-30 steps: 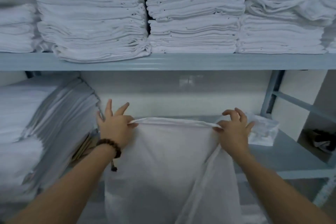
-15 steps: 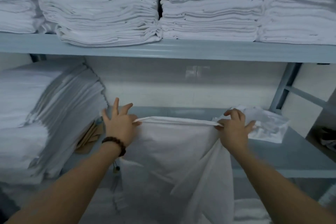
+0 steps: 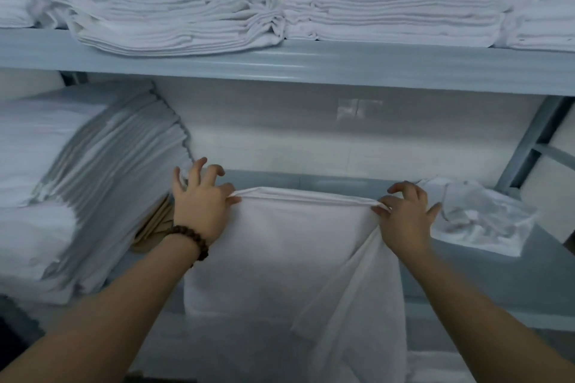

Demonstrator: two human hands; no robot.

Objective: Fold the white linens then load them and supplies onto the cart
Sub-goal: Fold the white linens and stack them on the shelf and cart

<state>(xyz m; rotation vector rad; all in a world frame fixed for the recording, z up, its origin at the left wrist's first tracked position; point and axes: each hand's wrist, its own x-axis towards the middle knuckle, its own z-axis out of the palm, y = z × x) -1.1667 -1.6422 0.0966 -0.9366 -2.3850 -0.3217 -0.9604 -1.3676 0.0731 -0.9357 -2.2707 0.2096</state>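
Two hands share one sheet. The left hand [image 3: 199,211] pinches the top-left corner of the white linen [image 3: 295,258] between thumb and forefinger, with its other fingers [image 3: 199,169] spread and lifted clear. The right hand [image 3: 404,218] pinches the opposite corner the same way, its spare fingers loosely curled above the hem.

Between the two pinches the top edge runs taut and level — I'd say that is the point of the hold, so the layers line up for the next fold. Below the fingertips the cloth drops away past the front of the lower shelf [image 3: 513,283], and a loose flap trails under the right wrist.

Just beyond the left fingers leans a pile of folded linens [image 3: 77,180]. Just past the right fingers lies a crumpled plastic bag [image 3: 476,218]. No cart is in sight — loading looks some way off.
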